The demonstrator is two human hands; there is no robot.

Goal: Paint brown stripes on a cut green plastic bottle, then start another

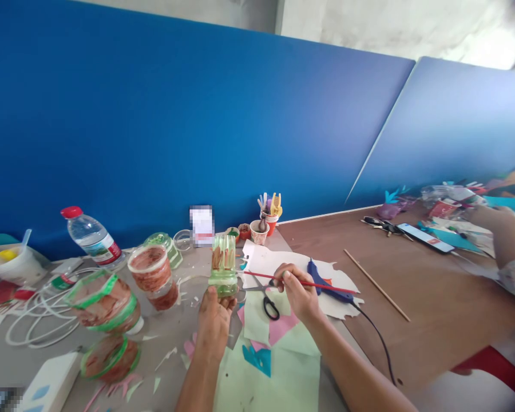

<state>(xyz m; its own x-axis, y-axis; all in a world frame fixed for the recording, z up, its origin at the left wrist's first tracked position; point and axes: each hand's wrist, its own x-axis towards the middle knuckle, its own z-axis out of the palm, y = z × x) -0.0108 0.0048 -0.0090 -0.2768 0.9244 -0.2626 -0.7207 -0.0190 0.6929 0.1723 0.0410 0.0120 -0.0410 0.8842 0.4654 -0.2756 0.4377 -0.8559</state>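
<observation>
Upright in my left hand (216, 315) is a clear green plastic bottle piece (223, 280) with brown paint streaks on its side. The fingers wrap its lower end. My right hand (298, 289) pinches a thin red paintbrush (337, 288), its tip pointing left at the bottle piece; whether it touches the wall I cannot tell. Below and between the hands lie black-handled scissors (271, 309) on green and pink paper. A blue glue gun (313, 273) rests on torn white paper (278, 257) behind my right hand. Brown-painted containers with green bands (105, 306) stand to the left.
A red-capped water bottle (92, 234), white cable (17, 332) and power strip (51, 380) are on the left. Small paint cups (260, 232) stand by the blue partition (175, 114). Rightward lie a wooden stick (377, 285) and phone (424, 237); another person's arm (495, 234) reaches in.
</observation>
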